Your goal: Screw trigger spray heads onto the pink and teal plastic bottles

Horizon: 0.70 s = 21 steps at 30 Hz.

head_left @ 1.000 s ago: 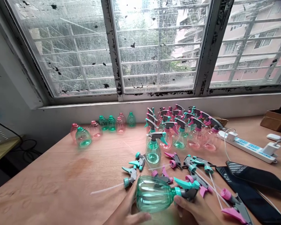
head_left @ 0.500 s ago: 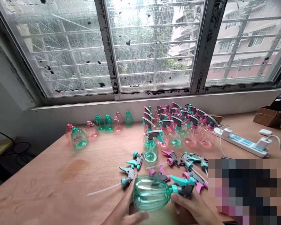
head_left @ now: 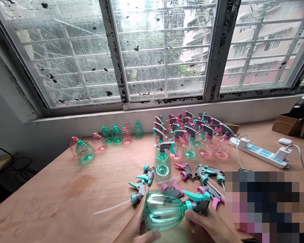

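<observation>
A green spray bottle [head_left: 163, 210] lies sideways in the air close to me, its base to the left. My left hand [head_left: 138, 225] is wrapped round the base end of its clear ribbed body. At the neck, my right hand [head_left: 205, 219] grips the collar of the grey and teal trigger sprayer [head_left: 202, 202], which is on the bottle's mouth. The teal trigger faces up and away from me. Just beyond lie loose sprayers, among them a teal one [head_left: 138, 192] with a thin clear tube and a pink one [head_left: 173, 190].
Capped green and pink spray bottles [head_left: 162, 165] stand grouped at the centre back. Several bottles without sprayers [head_left: 99, 141] are at the back left. A white power strip [head_left: 262, 153] and a cardboard box [head_left: 285, 124] are on the right. A blurred patch covers the lower right.
The view has shifted slightly. Both hands keep the same hold on the spray bottle and sprayer, with hardly any visible movement.
</observation>
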### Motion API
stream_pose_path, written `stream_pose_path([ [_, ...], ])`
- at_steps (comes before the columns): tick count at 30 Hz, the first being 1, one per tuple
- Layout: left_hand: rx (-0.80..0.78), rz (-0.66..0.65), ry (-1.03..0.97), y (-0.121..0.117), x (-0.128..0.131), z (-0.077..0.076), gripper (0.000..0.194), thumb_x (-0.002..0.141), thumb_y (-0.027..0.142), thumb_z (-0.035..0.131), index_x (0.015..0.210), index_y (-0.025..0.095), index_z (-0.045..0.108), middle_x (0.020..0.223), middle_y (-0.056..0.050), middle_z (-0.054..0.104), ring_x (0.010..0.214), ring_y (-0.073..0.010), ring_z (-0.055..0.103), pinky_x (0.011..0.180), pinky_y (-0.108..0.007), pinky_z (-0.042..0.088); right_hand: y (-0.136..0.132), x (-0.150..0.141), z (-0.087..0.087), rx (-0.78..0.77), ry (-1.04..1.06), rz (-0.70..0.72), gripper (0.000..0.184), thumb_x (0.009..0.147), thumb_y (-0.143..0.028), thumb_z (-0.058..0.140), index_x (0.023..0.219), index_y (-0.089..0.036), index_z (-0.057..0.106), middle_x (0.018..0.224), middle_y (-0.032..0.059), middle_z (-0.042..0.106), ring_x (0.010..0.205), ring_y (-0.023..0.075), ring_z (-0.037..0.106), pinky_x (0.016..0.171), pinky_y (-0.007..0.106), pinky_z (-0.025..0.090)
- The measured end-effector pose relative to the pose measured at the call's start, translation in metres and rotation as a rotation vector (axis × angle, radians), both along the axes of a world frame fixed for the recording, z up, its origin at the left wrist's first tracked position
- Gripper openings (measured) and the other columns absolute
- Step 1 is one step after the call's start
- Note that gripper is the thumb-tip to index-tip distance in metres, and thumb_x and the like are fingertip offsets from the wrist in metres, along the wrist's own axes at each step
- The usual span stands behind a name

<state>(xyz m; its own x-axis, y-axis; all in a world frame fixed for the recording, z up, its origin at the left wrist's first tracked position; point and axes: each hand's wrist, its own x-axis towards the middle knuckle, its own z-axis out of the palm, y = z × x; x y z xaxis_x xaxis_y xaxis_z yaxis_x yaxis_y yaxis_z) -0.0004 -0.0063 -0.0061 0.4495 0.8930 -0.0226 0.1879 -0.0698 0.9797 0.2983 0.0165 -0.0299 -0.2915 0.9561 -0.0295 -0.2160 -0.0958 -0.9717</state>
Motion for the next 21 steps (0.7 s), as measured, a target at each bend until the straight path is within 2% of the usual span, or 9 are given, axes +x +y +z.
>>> stream_pose_path([
  [4, 0.052, 0.023, 0.049, -0.002, 0.003, 0.007, 0.106, 0.099, 0.052, 0.073, 0.175, 0.036, 0.001, 0.188, 0.003, 0.006, 0.173, -0.0341, -0.004, 0.138, -0.05, -0.004, -0.002, -0.002, 0.004, -0.006, 0.021, -0.021, 0.056, 0.076, -0.067, 0.093, 0.075, -0.017, 0.069, 0.063, -0.0007, 0.067, 0.059, 0.0146, 0.064, 0.06, 0.026, 0.052],
  [6, 0.071, 0.021, 0.028, -0.003, 0.007, 0.011, 0.103, 0.103, 0.05, 0.067, 0.175, 0.037, -0.005, 0.188, 0.002, 0.006, 0.173, -0.0317, -0.002, 0.138, -0.049, -0.003, -0.003, -0.003, 0.005, -0.008, 0.038, -0.025, 0.055, 0.075, -0.067, 0.094, 0.08, -0.017, 0.071, 0.063, -0.0012, 0.068, 0.058, 0.0144, 0.064, 0.06, 0.026, 0.052],
  [9, 0.057, -0.006, -0.021, -0.004, 0.012, 0.013, 0.097, 0.106, 0.05, 0.063, 0.175, 0.039, -0.004, 0.187, 0.001, 0.008, 0.172, -0.0303, -0.003, 0.138, -0.049, 0.002, -0.003, -0.003, 0.006, -0.022, 0.045, -0.032, 0.056, 0.073, -0.067, 0.095, 0.083, -0.017, 0.073, 0.065, -0.0005, 0.07, 0.058, 0.0138, 0.064, 0.06, 0.025, 0.051],
  [13, 0.037, -0.033, -0.051, -0.002, 0.009, 0.009, 0.111, 0.1, 0.052, 0.071, 0.173, 0.04, -0.012, 0.187, 0.001, 0.008, 0.172, -0.0331, 0.002, 0.139, -0.051, 0.004, -0.002, -0.003, 0.006, -0.036, 0.047, -0.028, 0.058, 0.072, -0.068, 0.096, 0.084, -0.016, 0.073, 0.064, -0.0006, 0.069, 0.056, 0.0136, 0.063, 0.057, 0.025, 0.051],
  [15, 0.03, -0.022, -0.027, 0.0, 0.004, 0.005, 0.117, 0.095, 0.058, 0.076, 0.173, 0.038, -0.009, 0.188, 0.002, 0.003, 0.173, -0.0338, -0.004, 0.139, -0.051, -0.001, -0.002, -0.003, 0.006, -0.042, 0.049, -0.035, 0.059, 0.071, -0.068, 0.096, 0.088, -0.016, 0.074, 0.062, -0.0014, 0.068, 0.056, 0.014, 0.063, 0.057, 0.025, 0.051],
  [17, 0.006, -0.004, 0.004, 0.001, 0.0, 0.002, 0.114, 0.093, 0.063, 0.075, 0.175, 0.035, 0.0, 0.187, 0.003, -0.003, 0.172, -0.0356, -0.009, 0.139, -0.05, -0.003, -0.003, -0.003, 0.007, -0.039, 0.04, -0.039, 0.059, 0.071, -0.068, 0.096, 0.085, -0.016, 0.074, 0.062, -0.0012, 0.067, 0.057, 0.0144, 0.064, 0.058, 0.026, 0.052],
  [21, -0.026, 0.005, 0.084, 0.0, -0.002, 0.003, 0.111, 0.094, 0.064, 0.074, 0.176, 0.032, 0.007, 0.188, 0.001, 0.0, 0.173, -0.0383, -0.003, 0.139, -0.051, -0.002, -0.003, -0.004, 0.008, -0.03, 0.032, -0.04, 0.057, 0.072, -0.067, 0.096, 0.081, -0.016, 0.073, 0.062, -0.0006, 0.068, 0.057, 0.0144, 0.064, 0.059, 0.027, 0.053],
])
